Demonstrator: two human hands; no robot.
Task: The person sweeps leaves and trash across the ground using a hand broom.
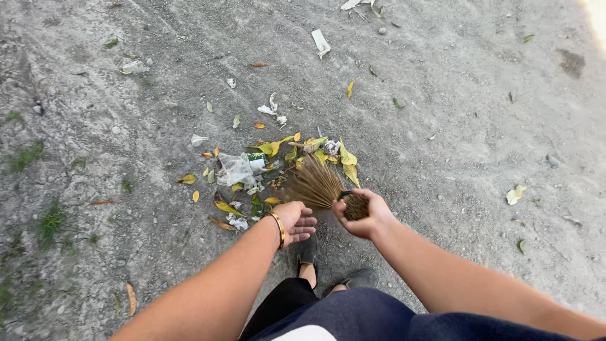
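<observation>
Gripping hand: the right hand was wrapped tight round the bound butt of a stick broom.
Free hand: the left hand held nothing, fingers loosely spread, palm turned inward just beside the broom, a gold bangle on its wrist.
Feet: dark shoes stood on the dirt ground below both hands.
Broom: its bristles fanned out, tips touching the litter.
Pile: yellow leaves and a crumpled clear plastic bag lay heaped beyond the bristles.
Farther out: a white scrap lay well apart.
</observation>
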